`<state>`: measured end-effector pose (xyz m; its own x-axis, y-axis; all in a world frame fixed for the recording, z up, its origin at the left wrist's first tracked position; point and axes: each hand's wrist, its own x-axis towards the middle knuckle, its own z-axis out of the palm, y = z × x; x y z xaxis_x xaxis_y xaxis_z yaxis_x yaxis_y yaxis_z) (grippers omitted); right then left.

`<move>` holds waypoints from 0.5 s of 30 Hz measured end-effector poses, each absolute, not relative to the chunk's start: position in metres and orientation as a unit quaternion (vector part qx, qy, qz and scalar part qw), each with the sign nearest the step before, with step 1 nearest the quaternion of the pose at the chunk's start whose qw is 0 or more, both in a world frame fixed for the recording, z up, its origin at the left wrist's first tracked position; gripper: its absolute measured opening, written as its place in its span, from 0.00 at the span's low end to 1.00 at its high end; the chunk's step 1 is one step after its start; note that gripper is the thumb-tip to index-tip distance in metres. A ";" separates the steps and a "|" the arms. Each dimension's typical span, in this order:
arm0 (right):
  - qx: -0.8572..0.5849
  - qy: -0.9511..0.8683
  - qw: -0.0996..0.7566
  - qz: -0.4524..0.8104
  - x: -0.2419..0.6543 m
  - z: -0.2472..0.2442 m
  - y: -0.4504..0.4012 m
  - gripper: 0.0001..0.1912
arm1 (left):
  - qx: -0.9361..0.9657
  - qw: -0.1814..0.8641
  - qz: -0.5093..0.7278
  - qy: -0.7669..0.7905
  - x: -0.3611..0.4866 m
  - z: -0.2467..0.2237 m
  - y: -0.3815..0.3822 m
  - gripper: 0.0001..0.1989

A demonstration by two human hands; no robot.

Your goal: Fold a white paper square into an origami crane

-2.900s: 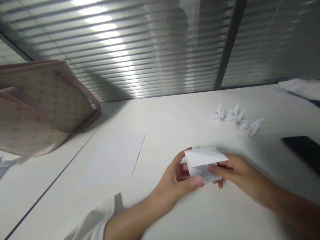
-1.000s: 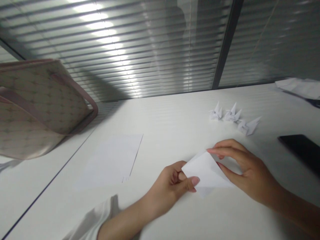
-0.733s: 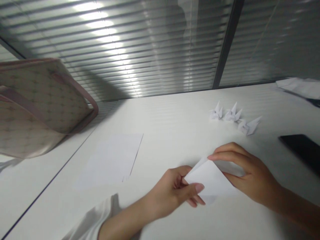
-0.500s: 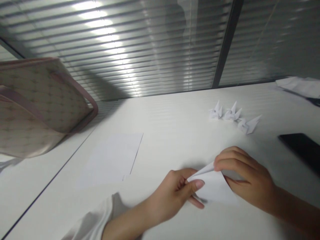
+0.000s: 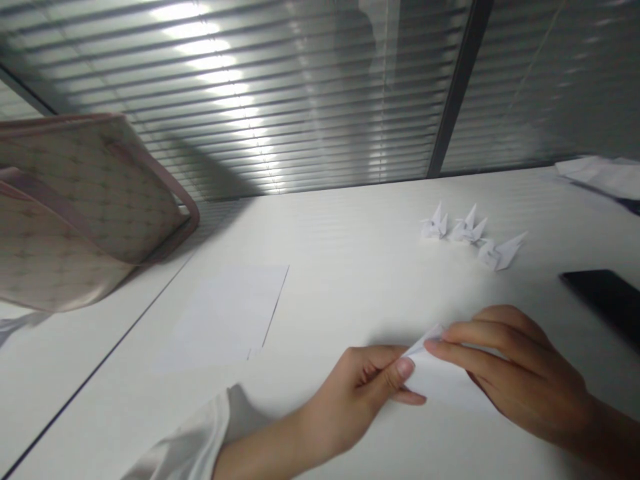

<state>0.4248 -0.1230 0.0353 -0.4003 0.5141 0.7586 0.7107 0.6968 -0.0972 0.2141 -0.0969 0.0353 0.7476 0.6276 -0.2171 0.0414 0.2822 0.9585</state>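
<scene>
White tabletop [image 5: 340, 280], left hand [image 5: 357, 397] pinching folded paper [image 5: 443, 380], right hand [image 5: 530, 373] likewise; cranes [image 5: 469, 230] beyond

1. White table [image 5: 345, 267].
2. Paper sheet [image 5: 230, 320]: flat, left of left hand [image 5: 355, 400].
3. Tote bag [image 5: 95, 200]: beyond left hand, farther left.
4. Three origami cranes [image 5: 467, 229]: beyond right hand [image 5: 530, 377].
5. Black flat device [image 5: 603, 293]: beyond right hand, rightward.
6. White papers [image 5: 600, 175]: far beyond right hand.

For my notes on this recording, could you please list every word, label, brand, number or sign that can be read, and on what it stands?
No readable text shows anywhere.
Bag: repeating pattern, too blurred to make out any lettering.
Folded paper, paper birds and flat sheet: no writing that I can make out.
Dark phone: no label visible.
</scene>
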 end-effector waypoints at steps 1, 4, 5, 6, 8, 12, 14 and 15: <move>-0.368 -0.830 0.401 -0.120 0.425 0.036 -0.124 0.12 | 0.565 0.746 0.197 0.293 0.214 0.035 -0.097 0.17; -0.364 -0.836 0.397 -0.107 0.426 0.036 -0.126 0.11 | 0.581 0.734 0.201 0.287 0.214 0.034 -0.097 0.18; -0.364 -0.837 0.397 -0.102 0.427 0.035 -0.127 0.10 | 0.597 0.721 0.206 0.286 0.214 0.034 -0.098 0.19; -0.363 -0.838 0.395 -0.099 0.428 0.035 -0.128 0.10 | 0.619 0.702 0.209 0.283 0.213 0.035 -0.098 0.20; -0.356 -0.845 0.387 -0.101 0.429 0.036 -0.130 0.11 | 0.669 0.660 0.208 0.272 0.213 0.035 -0.097 0.21; -0.334 -0.860 0.363 -0.131 0.432 0.038 -0.134 0.13 | 0.741 0.589 0.206 0.247 0.212 0.035 -0.097 0.22; -0.326 -0.866 0.351 -0.141 0.432 0.038 -0.136 0.14 | 0.757 0.574 0.202 0.240 0.211 0.034 -0.098 0.22; -0.323 -0.869 0.347 -0.144 0.432 0.039 -0.137 0.15 | 0.763 0.569 0.197 0.236 0.210 0.033 -0.098 0.22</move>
<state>0.4319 -0.1370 0.0388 -0.5502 0.4612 0.6961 0.6613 0.7497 0.0260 0.2104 -0.0977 0.0334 0.8117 0.5832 0.0317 0.1359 -0.2414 0.9609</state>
